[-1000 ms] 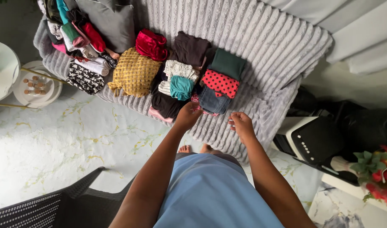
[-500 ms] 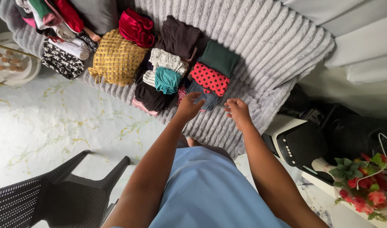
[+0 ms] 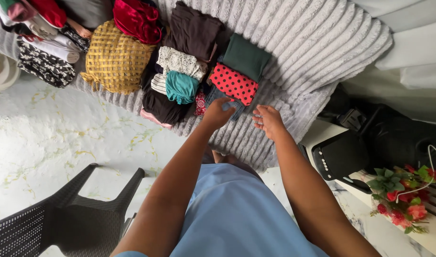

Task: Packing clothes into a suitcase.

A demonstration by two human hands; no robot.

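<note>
My left hand point(image 3: 218, 113) lies on a folded pair of jeans point(image 3: 211, 94) at the front edge of a grey ribbed blanket point(image 3: 299, 43), fingers curled over the denim. My right hand point(image 3: 269, 121) hovers just to the right above the bare blanket, fingers apart and holding nothing. Behind the jeans sit a red polka-dot garment point(image 3: 234, 83) and a folded dark green one point(image 3: 246, 57). To the left lie a teal bundle point(image 3: 180, 87), a white lace piece point(image 3: 180, 63) and dark brown cloth point(image 3: 194, 31).
A yellow woven cushion point(image 3: 115, 59), red velvet cloth point(image 3: 137, 19) and a heap of mixed clothes point(image 3: 42, 47) fill the blanket's left part. A black plastic chair point(image 3: 61, 214) stands at lower left. A black-and-white appliance point(image 3: 339, 154) and artificial flowers point(image 3: 399, 190) are at right.
The view has shifted right and closer to the clothes. My left hand has moved from the blanket's edge onto the folded jeans. My right hand has stayed beside it, fingers spreading a little.
</note>
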